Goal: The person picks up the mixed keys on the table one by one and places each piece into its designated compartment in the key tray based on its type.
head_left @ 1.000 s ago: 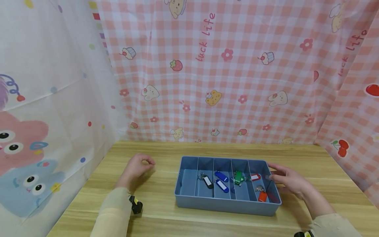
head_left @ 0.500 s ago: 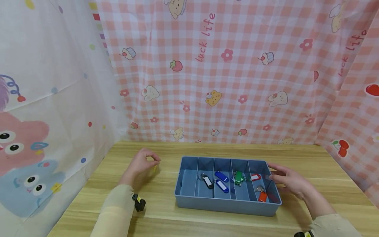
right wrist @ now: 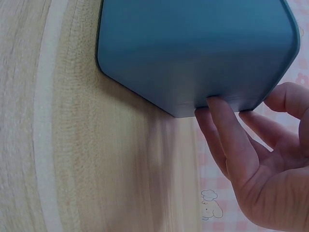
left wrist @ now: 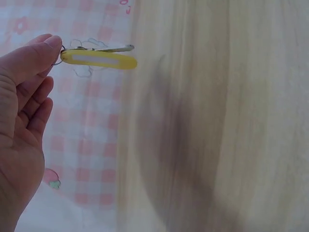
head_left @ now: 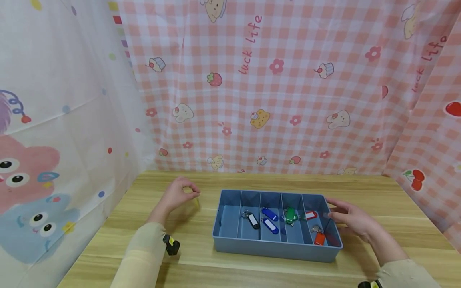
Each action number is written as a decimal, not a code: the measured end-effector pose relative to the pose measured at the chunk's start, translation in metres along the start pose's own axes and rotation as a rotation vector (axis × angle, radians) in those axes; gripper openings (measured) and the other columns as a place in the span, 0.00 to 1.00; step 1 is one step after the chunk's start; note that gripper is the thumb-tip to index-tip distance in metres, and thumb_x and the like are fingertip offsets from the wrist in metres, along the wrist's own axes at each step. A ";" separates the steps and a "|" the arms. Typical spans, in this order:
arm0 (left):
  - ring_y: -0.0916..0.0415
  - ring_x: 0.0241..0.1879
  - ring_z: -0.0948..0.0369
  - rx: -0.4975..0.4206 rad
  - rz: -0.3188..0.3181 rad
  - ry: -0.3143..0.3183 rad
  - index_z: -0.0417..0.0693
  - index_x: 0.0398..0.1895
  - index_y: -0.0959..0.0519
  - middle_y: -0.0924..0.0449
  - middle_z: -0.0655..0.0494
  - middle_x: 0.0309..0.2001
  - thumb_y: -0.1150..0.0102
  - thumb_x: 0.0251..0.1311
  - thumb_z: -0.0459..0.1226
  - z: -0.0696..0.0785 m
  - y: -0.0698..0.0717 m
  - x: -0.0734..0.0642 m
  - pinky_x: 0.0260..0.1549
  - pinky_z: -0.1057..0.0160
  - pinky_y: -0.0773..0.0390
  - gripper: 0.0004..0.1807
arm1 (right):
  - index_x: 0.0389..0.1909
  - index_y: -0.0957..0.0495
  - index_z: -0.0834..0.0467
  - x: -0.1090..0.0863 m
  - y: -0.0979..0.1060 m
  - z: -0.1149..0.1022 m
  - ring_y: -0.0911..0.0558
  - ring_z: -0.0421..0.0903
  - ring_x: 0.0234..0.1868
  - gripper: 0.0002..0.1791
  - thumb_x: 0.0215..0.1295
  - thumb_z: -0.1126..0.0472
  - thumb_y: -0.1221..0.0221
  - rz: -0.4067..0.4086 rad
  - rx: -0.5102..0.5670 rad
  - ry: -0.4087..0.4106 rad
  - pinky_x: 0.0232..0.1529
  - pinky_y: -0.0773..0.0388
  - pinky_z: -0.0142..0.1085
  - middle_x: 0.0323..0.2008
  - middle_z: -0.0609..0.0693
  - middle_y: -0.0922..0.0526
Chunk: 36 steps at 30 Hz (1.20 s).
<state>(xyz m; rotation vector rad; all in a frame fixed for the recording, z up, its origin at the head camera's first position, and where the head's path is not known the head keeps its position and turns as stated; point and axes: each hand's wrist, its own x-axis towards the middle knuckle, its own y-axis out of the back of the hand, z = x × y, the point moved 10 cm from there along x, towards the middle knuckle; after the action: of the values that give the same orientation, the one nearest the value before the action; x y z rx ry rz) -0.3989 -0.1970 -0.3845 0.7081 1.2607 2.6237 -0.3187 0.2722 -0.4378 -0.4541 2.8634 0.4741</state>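
My left hand, over the table left of the box, pinches the ring of a yellow key tag between thumb and forefinger. A metal key hangs from the same ring, beside the tag. My right hand grips the right end wall of a blue divided box. Its thumb lies over the rim, while other fingertips press the outside in the right wrist view. Inside the box are a black key tag, blue key tags, green key tags and red key tags, separated by dividers.
The box stands on a wood-grain table. Behind it hangs a pink checked cloth, with a white printed cloth at the left. A dark wrist device shows at the left sleeve.
My left hand has risen slightly and moved right, toward the box, and the yellow key tag has come into view below its fingers. The right hand and box have stayed put.
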 end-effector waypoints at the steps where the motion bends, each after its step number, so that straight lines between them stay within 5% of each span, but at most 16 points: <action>1: 0.24 0.45 0.54 -0.001 -0.002 -0.001 0.51 0.28 0.13 0.17 0.60 0.35 0.28 0.55 0.34 0.002 0.000 0.001 0.50 0.46 0.27 0.03 | 0.75 0.56 0.71 0.000 0.000 0.000 0.24 0.62 0.57 0.36 0.74 0.64 0.50 0.002 -0.001 -0.002 0.51 0.23 0.56 0.65 0.80 0.42; 20: 0.24 0.42 0.56 -0.051 0.029 -0.138 0.50 0.28 0.13 0.17 0.62 0.34 0.27 0.53 0.33 0.052 0.011 0.011 0.50 0.49 0.26 0.04 | 0.75 0.57 0.70 0.000 0.001 0.002 0.23 0.60 0.55 0.37 0.75 0.63 0.49 0.012 0.003 -0.006 0.49 0.21 0.54 0.67 0.80 0.45; 36: 0.24 0.45 0.53 -0.083 0.054 -0.374 0.50 0.27 0.13 0.15 0.62 0.31 0.25 0.50 0.29 0.109 0.019 0.010 0.55 0.49 0.30 0.07 | 0.75 0.56 0.70 0.000 0.001 0.002 0.25 0.60 0.57 0.37 0.75 0.64 0.49 0.012 0.007 -0.007 0.50 0.22 0.55 0.66 0.79 0.44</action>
<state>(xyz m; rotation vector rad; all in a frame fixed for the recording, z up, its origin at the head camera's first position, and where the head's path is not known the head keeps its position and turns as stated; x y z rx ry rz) -0.3548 -0.1302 -0.3077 1.1638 1.0310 2.4110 -0.3188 0.2736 -0.4391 -0.4340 2.8620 0.4670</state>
